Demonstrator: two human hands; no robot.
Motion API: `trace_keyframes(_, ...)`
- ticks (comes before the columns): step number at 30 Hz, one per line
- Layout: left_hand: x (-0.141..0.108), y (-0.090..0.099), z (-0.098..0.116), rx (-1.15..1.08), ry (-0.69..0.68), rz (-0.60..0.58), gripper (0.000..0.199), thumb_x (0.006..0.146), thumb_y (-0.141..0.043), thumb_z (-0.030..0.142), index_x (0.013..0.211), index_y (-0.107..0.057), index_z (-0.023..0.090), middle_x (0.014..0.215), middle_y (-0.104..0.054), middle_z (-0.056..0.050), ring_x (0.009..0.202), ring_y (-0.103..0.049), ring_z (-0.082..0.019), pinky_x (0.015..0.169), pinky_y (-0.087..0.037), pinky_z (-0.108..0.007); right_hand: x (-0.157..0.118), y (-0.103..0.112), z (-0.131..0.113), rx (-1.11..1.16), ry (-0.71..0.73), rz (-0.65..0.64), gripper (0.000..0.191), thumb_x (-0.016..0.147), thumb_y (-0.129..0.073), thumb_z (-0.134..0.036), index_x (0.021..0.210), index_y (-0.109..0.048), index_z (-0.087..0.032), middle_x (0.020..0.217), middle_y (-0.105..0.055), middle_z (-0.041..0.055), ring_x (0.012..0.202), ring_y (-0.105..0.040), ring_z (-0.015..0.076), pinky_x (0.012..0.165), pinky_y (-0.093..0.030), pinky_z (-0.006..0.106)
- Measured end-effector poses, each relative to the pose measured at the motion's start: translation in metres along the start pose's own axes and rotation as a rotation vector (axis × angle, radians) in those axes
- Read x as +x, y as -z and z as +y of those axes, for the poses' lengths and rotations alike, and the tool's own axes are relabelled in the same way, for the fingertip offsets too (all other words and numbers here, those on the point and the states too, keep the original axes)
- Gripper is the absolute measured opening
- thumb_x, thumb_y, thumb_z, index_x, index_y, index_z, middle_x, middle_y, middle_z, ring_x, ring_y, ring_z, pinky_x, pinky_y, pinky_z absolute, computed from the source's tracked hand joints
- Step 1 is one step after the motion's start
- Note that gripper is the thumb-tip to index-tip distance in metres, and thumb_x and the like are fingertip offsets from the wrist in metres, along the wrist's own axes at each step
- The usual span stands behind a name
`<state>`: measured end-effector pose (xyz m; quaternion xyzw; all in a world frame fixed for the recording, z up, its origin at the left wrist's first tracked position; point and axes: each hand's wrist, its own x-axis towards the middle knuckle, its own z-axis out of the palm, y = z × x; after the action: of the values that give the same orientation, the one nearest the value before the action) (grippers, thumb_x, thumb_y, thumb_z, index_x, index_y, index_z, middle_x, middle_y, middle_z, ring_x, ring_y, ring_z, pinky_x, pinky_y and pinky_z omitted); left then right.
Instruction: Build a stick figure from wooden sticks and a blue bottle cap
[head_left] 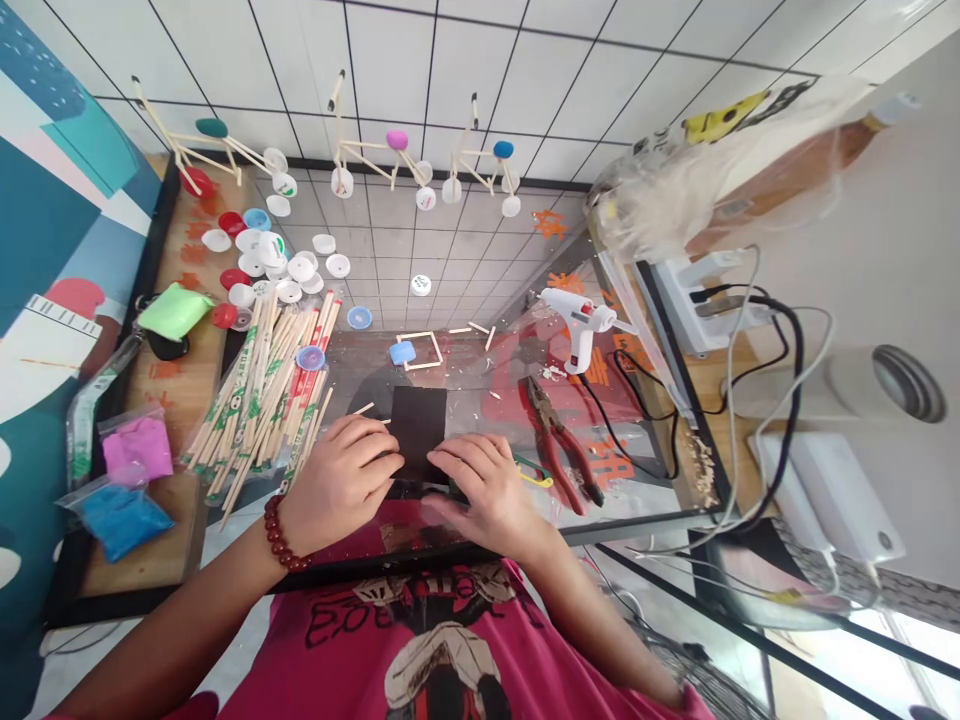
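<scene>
A dark rectangular card (418, 432) lies on a clear plastic sheet (480, 385) in the middle of the table. My left hand (341, 478), wearing a red bead bracelet (282, 534), has its fingertips at the card's left edge. My right hand (480, 490) lies over the card's lower right corner, hiding that part. Whether either hand grips the card is hard to see. Short wooden stick pieces (365, 408) lie just beyond my left fingers. A bag of wooden chopsticks (259, 400) sits to the left of my left hand.
Red-handled pliers (559, 445) and a white hot glue gun (577, 322) lie to the right. Several bottle caps (262, 262) are at the back left, beyond them stick models with caps (394, 150). A stick frame (418, 350) lies ahead. Cables and a power strip (694, 305) are far right.
</scene>
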<state>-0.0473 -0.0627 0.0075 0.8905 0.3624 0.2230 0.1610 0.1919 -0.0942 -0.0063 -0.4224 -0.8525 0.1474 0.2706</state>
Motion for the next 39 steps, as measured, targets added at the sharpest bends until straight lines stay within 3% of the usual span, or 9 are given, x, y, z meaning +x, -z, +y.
trace_keyframes(4,-0.002,0.0,0.0,-0.039,0.034,-0.032,0.024,0.084,-0.059,0.008,0.089,-0.076,0.024,0.097,-0.073,-0.006,0.103,-0.061,-0.025,0.098,-0.048,-0.048,-0.003,-0.003,0.002,-0.022,0.015,-0.019,0.015,0.091,-0.064,-0.018,0.105,-0.067,-0.02,0.102,-0.072,0.0057,0.098,-0.061,0.0203,0.088,-0.041,0.038)
trace_keyframes(7,-0.003,0.001,0.002,-0.051,0.041,-0.048,0.026,0.084,-0.059,0.007,0.094,-0.075,0.024,0.1,-0.071,-0.007,0.102,-0.06,-0.025,0.095,-0.048,-0.047,-0.003,-0.003,0.002,-0.041,0.028,-0.024,0.013,0.091,-0.061,-0.013,0.095,-0.068,-0.023,0.091,-0.07,0.0018,0.09,-0.059,0.0172,0.084,-0.04,0.036)
trace_keyframes(14,-0.004,-0.002,0.005,-0.098,0.039,-0.096,0.019,0.091,-0.058,0.013,0.082,-0.073,0.021,0.085,-0.067,-0.005,0.085,-0.056,-0.02,0.079,-0.045,-0.038,-0.004,-0.002,-0.003,-0.052,-0.044,-0.055,0.011,0.093,-0.06,-0.018,0.096,-0.069,-0.021,0.088,-0.069,0.0027,0.085,-0.058,0.0176,0.081,-0.039,0.037)
trace_keyframes(19,-0.001,-0.007,0.007,-0.107,0.128,-0.112,0.017,0.093,-0.057,0.018,0.085,-0.072,0.019,0.087,-0.065,-0.006,0.086,-0.056,-0.02,0.081,-0.044,-0.038,-0.005,-0.005,-0.012,-0.044,-0.197,0.002,0.008,0.093,-0.062,-0.024,0.093,-0.07,-0.021,0.089,-0.069,0.0041,0.087,-0.058,0.0184,0.08,-0.039,0.037)
trace_keyframes(26,0.0,-0.008,0.01,-0.099,0.135,-0.133,0.016,0.092,-0.058,0.019,0.082,-0.07,0.018,0.089,-0.064,-0.006,0.087,-0.056,-0.021,0.082,-0.043,-0.039,-0.009,-0.011,-0.015,-0.031,-0.159,-0.006,0.009,0.091,-0.061,-0.02,0.093,-0.069,-0.022,0.088,-0.07,0.0027,0.085,-0.059,0.0176,0.08,-0.038,0.038)
trace_keyframes(39,0.001,-0.006,0.011,-0.038,0.224,-0.098,0.017,0.092,-0.06,0.023,0.077,-0.065,0.017,0.089,-0.063,-0.007,0.088,-0.056,-0.022,0.083,-0.042,-0.042,-0.002,-0.015,-0.021,-0.084,-0.33,-0.009,0.006,0.091,-0.062,-0.022,0.086,-0.065,-0.02,0.085,-0.066,0.0041,0.086,-0.057,0.0203,0.079,-0.035,0.038)
